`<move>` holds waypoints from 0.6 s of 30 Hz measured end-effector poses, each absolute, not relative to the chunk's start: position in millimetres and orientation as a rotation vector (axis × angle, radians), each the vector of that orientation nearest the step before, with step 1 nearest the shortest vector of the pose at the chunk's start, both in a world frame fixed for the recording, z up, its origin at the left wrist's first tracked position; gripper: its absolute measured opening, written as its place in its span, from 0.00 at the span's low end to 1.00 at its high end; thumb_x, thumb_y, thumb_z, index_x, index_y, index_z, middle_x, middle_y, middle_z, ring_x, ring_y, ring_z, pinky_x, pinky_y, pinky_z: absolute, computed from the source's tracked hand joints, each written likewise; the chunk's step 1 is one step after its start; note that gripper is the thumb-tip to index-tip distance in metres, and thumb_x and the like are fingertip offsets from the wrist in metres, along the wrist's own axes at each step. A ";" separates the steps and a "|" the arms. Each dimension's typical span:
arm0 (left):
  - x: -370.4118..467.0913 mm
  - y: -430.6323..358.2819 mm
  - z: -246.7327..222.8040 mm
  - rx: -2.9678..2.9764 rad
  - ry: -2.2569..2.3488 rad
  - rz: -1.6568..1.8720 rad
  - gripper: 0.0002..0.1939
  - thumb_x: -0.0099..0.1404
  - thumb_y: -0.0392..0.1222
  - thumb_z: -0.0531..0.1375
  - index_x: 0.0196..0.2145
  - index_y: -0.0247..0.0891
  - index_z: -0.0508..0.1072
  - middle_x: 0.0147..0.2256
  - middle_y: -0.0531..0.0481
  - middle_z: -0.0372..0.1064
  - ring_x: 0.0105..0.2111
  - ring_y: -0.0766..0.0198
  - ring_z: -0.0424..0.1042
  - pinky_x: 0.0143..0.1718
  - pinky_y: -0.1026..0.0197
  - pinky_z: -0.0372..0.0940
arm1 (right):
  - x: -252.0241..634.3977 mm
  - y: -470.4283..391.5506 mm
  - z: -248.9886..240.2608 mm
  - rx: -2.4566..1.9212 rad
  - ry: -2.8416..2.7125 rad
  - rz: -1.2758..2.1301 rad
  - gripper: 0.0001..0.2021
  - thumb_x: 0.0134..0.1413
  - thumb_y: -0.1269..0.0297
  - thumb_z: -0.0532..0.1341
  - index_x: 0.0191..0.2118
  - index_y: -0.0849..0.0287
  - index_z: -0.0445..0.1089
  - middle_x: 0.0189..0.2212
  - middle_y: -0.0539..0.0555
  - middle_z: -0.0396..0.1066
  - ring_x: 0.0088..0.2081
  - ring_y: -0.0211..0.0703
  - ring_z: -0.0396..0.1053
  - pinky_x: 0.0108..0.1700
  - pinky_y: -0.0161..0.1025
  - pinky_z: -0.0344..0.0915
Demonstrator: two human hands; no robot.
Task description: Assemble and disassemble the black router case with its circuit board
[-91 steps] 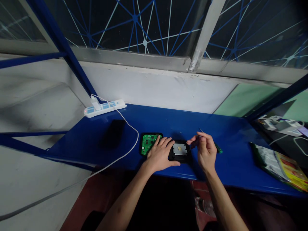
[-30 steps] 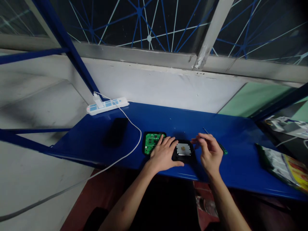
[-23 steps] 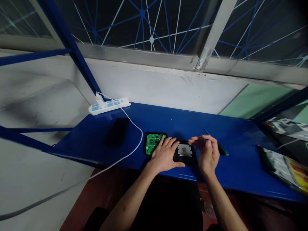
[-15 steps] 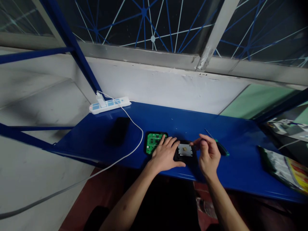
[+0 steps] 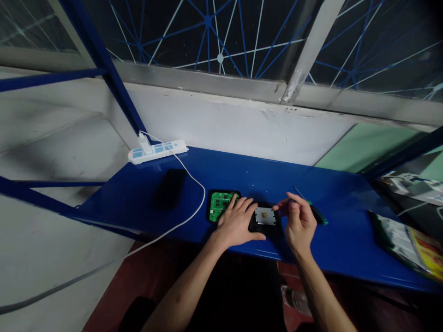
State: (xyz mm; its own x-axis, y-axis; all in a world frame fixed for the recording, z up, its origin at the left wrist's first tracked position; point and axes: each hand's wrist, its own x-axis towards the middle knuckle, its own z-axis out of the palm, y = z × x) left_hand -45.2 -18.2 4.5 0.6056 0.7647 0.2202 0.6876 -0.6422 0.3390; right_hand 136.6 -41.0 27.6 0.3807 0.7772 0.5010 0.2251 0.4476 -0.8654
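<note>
My left hand point(image 5: 237, 222) lies flat with its fingers spread. It reaches from the edge of a green circuit board point(image 5: 218, 207) in a black case onto a second black case half point(image 5: 258, 227). A silvery metal plate point(image 5: 266, 222) with a small tan square pad sits in that second half. On its right side, my right hand point(image 5: 300, 224) is closed with thumb and fingers together at the plate's edge; whatever is between them is too small to make out. Just beyond the right hand lies a screwdriver point(image 5: 318, 214) with a dark teal handle and thin shaft.
A white power strip point(image 5: 162, 150) with a plugged-in charger stands at the back left of the blue table point(image 5: 221, 168). Its white cable point(image 5: 188, 220) crosses the left side. A dark flat object point(image 5: 169, 188) lies there too. A colourful packet point(image 5: 408, 242) lies at right.
The view has shifted very slightly. Both hands and the case parts stay in practically the same positions.
</note>
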 end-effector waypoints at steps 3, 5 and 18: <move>-45.5 -18.3 4.6 2.619 1.200 0.508 0.48 0.58 0.74 0.60 0.64 0.38 0.59 0.65 0.40 0.59 0.67 0.47 0.54 0.70 0.41 0.40 | 135.0 -40.2 26.0 -1.035 -1.109 0.504 0.12 0.69 0.55 0.55 0.45 0.55 0.70 0.28 0.49 0.75 0.29 0.40 0.75 0.30 0.37 0.67; -45.7 -18.3 4.7 2.620 1.200 0.506 0.48 0.58 0.74 0.60 0.64 0.39 0.59 0.65 0.41 0.59 0.67 0.46 0.54 0.70 0.41 0.40 | 134.5 -39.0 25.4 -1.003 -1.078 0.525 0.13 0.69 0.53 0.53 0.43 0.55 0.69 0.29 0.50 0.75 0.29 0.39 0.76 0.29 0.36 0.66; -46.2 -17.9 5.2 2.607 1.187 0.479 0.49 0.58 0.75 0.58 0.65 0.36 0.60 0.66 0.40 0.58 0.67 0.46 0.53 0.70 0.41 0.39 | 145.3 -38.4 32.8 -1.071 -0.993 0.456 0.10 0.63 0.57 0.62 0.45 0.56 0.71 0.36 0.53 0.77 0.33 0.43 0.79 0.31 0.39 0.73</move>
